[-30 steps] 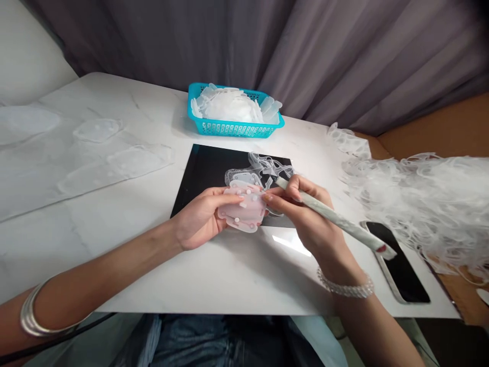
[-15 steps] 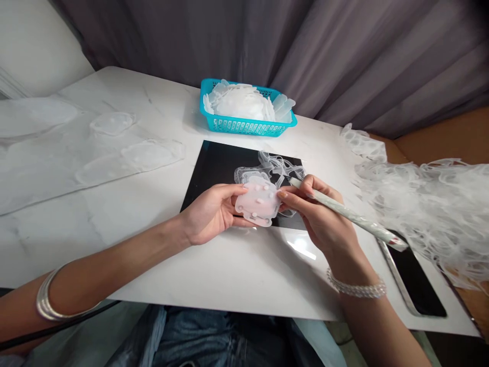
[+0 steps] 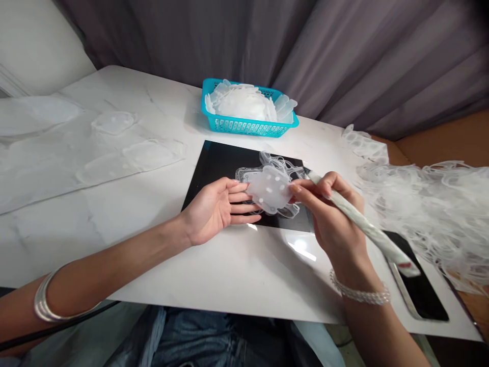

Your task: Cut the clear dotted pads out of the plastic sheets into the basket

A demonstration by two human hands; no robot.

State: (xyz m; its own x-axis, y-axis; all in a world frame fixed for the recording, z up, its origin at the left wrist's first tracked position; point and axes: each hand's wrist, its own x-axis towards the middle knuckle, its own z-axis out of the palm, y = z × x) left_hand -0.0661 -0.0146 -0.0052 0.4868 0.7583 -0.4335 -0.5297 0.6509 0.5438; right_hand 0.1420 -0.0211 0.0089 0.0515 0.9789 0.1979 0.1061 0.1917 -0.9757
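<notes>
A translucent white plastic piece (image 3: 270,189) with small round studs hovers over a black mat (image 3: 223,165). My right hand (image 3: 326,209) pinches its right edge with thumb and forefinger and also grips a long white wrapped tool (image 3: 362,227) that slants down to the right. My left hand (image 3: 216,206) lies palm up with fingers stretched out, their tips just touching the piece's left edge. Clear trimmed plastic scraps (image 3: 280,165) lie on the mat behind the piece.
A turquoise basket (image 3: 248,126) heaped with similar white pieces stands at the back. A large pile of white plastic offcuts (image 3: 431,204) fills the right side. A phone (image 3: 414,280) lies near my right wrist. Clear plastic sheets (image 3: 114,158) lie at left on the white table (image 3: 214,270).
My left hand has let go of the studded piece and opened flat. My right hand has taken the piece by its edge and lifted it slightly away from me.
</notes>
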